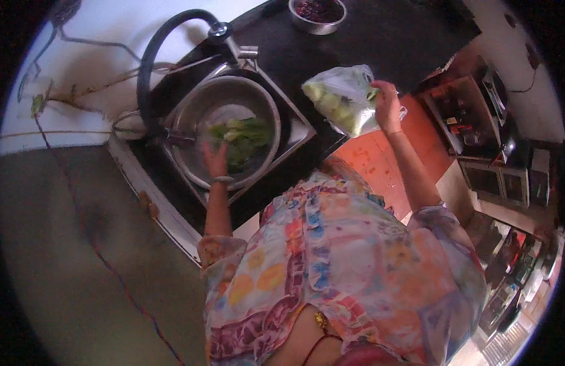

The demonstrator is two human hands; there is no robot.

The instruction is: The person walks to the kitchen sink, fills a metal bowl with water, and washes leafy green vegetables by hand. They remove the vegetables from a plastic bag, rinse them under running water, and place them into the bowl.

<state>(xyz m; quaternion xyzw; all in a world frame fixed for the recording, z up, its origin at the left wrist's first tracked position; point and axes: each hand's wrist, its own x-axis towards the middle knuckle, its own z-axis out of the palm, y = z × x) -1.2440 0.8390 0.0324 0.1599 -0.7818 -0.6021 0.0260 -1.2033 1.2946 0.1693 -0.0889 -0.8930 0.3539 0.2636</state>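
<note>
A round metal basin [276, 137] stands in the sink, with leafy green vegetables [248, 142] inside. My left hand [213, 158] reaches into the basin at the left of the greens. It is blurred, but its fingers look spread and nothing shows in its grip. Out to the right, over the counter's edge, my right hand [386, 106] grips a clear plastic bag [339, 98]. Pale green pieces of vegetable show through the plastic. Above the basin curves a black flexible faucet [147, 68], its spout end low beside my left hand.
A metal bowl [318, 25] of dark red contents sits at the back of the black countertop [268, 41]. The sink's metal rim [296, 139] surrounds the basin. Orange floor [378, 155] shows below the bag, and a cabinet [468, 116] stands at right.
</note>
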